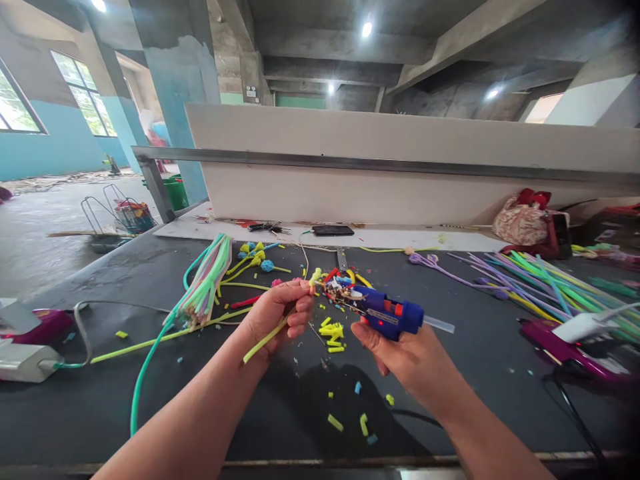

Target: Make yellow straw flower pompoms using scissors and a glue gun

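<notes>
Near the middle of the head view, my left hand [280,313] pinches a yellow-green fuzzy stem [265,342] with a small knobby tip between thumb and fingers. My right hand [400,353] is wrapped round a blue glue gun [393,315], which has a clear glue stick out of its back end. The gun's nozzle, crusted with dark and pale residue, is close to the stem's tip; whether they touch is hard to tell. Below and between the hands lies a small pile of cut yellow pieces [333,331] on the dark table [165,407].
A bundle of pastel stems [207,280] lies left, beside finished-looking yellow and blue knobs [267,265]. More stems [530,287] spread at right, near a purple power strip [575,350]. A phone [333,231] rests at the back. Cables cross the left side.
</notes>
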Demonstrator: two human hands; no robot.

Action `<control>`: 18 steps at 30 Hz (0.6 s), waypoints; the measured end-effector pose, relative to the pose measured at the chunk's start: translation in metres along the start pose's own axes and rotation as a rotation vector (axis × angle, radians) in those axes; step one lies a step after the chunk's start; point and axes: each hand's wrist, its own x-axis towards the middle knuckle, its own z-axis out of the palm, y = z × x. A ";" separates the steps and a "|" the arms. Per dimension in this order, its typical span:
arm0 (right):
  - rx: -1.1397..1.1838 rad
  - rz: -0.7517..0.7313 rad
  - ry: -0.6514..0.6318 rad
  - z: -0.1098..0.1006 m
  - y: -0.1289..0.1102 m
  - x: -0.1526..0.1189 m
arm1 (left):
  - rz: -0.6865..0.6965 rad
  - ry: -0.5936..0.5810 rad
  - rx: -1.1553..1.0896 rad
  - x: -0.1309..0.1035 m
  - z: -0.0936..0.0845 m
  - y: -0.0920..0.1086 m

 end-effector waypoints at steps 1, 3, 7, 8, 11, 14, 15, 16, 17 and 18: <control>0.006 -0.006 0.011 0.000 0.000 0.001 | -0.001 0.005 -0.001 0.000 0.000 0.000; 0.023 -0.006 0.027 -0.001 0.002 0.002 | -0.007 0.003 -0.001 0.000 -0.001 0.000; 0.013 0.002 0.007 -0.001 0.006 0.003 | -0.020 0.000 -0.003 0.002 -0.001 0.000; 0.010 -0.001 0.000 -0.001 0.007 0.003 | -0.021 0.001 -0.006 0.002 -0.001 0.000; 0.046 -0.022 0.015 -0.001 0.006 0.002 | -0.031 -0.003 -0.003 0.002 -0.001 0.000; 0.145 -0.047 0.079 -0.003 0.004 0.003 | -0.067 -0.038 0.026 0.000 0.001 -0.001; 0.193 -0.060 0.102 -0.004 0.004 0.004 | -0.086 -0.059 0.044 -0.001 0.002 -0.003; 0.240 -0.077 0.118 -0.005 0.004 0.004 | -0.103 -0.083 0.063 -0.001 0.003 -0.005; 0.281 -0.096 0.127 -0.005 0.004 0.005 | -0.120 -0.112 0.085 -0.002 0.005 -0.007; 0.316 -0.117 0.129 -0.006 0.004 0.005 | -0.136 -0.142 0.111 -0.002 0.006 -0.009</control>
